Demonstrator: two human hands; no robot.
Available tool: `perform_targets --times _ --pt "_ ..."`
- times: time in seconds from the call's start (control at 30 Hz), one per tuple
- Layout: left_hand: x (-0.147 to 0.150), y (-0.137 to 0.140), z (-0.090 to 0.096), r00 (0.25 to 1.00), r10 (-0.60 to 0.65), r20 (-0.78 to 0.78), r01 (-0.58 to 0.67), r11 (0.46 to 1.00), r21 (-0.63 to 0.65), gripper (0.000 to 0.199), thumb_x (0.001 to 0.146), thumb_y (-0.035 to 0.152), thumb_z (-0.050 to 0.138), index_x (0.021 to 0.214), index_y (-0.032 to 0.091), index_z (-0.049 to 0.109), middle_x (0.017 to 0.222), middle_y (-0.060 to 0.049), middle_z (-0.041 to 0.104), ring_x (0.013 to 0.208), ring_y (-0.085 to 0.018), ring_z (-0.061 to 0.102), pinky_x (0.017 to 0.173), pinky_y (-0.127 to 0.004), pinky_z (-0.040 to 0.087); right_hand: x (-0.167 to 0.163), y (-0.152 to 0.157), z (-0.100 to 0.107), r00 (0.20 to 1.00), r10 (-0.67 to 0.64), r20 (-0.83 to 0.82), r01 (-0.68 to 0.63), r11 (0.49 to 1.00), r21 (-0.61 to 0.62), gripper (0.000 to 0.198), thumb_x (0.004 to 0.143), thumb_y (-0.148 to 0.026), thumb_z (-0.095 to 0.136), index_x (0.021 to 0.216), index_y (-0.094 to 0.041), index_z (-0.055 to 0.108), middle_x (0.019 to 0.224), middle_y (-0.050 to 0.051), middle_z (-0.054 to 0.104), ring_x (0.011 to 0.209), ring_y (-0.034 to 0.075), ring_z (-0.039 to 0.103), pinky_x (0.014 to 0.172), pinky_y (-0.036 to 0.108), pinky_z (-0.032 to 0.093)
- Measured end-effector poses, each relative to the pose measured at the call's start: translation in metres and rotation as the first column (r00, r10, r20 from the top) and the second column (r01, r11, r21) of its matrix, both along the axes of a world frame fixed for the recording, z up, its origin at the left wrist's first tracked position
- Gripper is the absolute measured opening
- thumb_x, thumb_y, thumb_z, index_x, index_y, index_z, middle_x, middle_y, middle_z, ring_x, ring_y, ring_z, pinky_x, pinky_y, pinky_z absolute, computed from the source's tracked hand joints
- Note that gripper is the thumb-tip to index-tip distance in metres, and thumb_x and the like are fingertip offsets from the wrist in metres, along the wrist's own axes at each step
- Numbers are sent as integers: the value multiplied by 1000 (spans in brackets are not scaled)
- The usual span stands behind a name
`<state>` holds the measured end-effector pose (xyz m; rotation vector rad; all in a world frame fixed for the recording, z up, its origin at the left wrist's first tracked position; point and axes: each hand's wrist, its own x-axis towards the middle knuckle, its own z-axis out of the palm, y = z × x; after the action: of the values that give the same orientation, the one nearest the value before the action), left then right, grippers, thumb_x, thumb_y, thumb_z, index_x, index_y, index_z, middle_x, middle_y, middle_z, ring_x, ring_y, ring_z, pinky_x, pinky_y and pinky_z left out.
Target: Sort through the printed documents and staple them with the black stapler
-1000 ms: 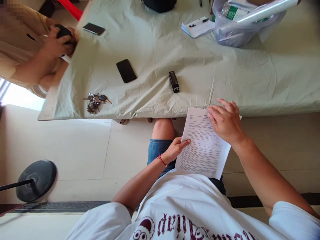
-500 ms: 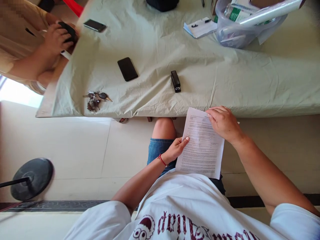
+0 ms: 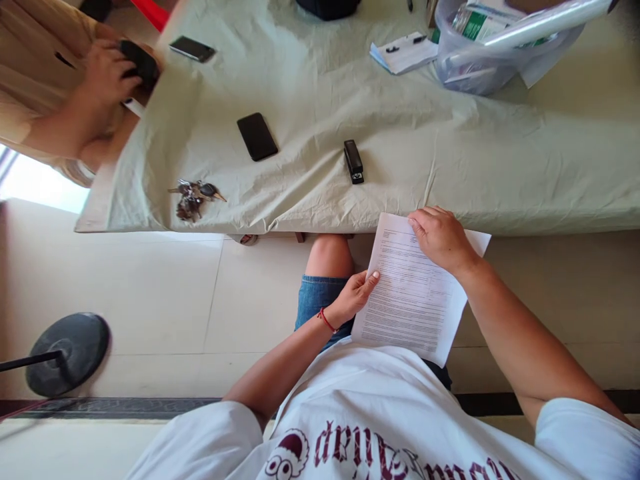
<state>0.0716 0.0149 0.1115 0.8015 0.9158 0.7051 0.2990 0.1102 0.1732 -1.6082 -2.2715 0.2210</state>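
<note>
A person in a white shirt [image 3: 380, 400] holds a printed paper [image 3: 410, 300] over the lap, its top beside the edge of a cloth-covered table [image 3: 525, 153]. The left hand [image 3: 354, 295], above a red bracelet [image 3: 326, 321], grips the sheet at its nine o'clock, closed, thumb on the print and fingers underneath. The right hand [image 3: 440, 239] bends over the page at one o'clock, fingers curled at the top edge; how tightly they close on it cannot be told.

Seen from the paper, a black stapler [image 3: 353, 161] lies at eleven o'clock, a dark phone [image 3: 257, 137] at ten, and keys [image 3: 194, 198] between nine and ten. A pad [image 3: 403, 57] sits at twelve, just beside a clear tub [image 3: 453, 63] at one. At the table's far-left end, toward ten, another person's hand [image 3: 110, 73] touches a black object [image 3: 140, 65].
</note>
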Motion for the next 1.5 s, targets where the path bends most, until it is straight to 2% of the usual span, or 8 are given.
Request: perform_targets --times 0.13,0.23,0.43,0.6,0.9,1.2,1.5 --pt "3 6 9 987 153 -55 -144 980 138 60 90 77 68 103 18 72 96 -5 72 88 -20 62 84 -31 50 2 2 -3 1000 6 3 -6 1000 -8 31 104 -22 43 88 -22 70 88 9 72 84 25 61 77 38 41" --pt "6 14 11 973 212 -96 -188 959 211 58 92 76 64 103 19 72 97 -5 70 91 -20 60 86 -31 48 0 4 -5 1000 24 -8 -24 999 -32 32 104 -22 42 86 -22 68 87 8 71 82 25 61 75 37 41" --pt "14 29 6 962 246 -116 -214 949 230 55 90 74 69 84 20 62 82 -2 59 77 -18 50 74 -31 42 -3 7 -7 996 47 -78 -52 997 -65 32 105 -25 43 91 -21 72 90 9 73 87 26 65 79 38 46" --pt "17 30 6 965 230 -126 -199 955 219 54 91 74 68 83 21 59 79 -1 56 74 -17 47 70 -31 41 0 8 -4 982 -2 -189 -7 999 -49 27 103 -28 49 99 -21 76 95 9 74 91 26 67 82 38 49" --pt "16 28 8 973 210 -96 -186 959 213 59 90 77 67 87 19 61 82 -1 58 76 -16 50 71 -29 43 4 10 -4 878 -126 -461 19 973 -230 20 94 -33 61 87 -22 76 89 4 76 84 21 69 78 34 49" --pt "16 27 9 980 191 -64 -173 962 211 53 93 72 67 91 19 62 84 -2 59 77 -15 51 70 -28 44 6 12 -4 839 -151 -523 5 963 -269 20 91 -36 62 86 -22 76 92 4 78 88 22 70 82 36 52" --pt "16 26 10 977 199 -73 -179 961 213 56 91 75 67 91 19 61 84 -1 57 76 -15 48 69 -28 42 6 14 1 851 -126 -510 -26 959 -281 20 91 -35 61 86 -21 75 93 5 78 89 22 71 86 37 52"
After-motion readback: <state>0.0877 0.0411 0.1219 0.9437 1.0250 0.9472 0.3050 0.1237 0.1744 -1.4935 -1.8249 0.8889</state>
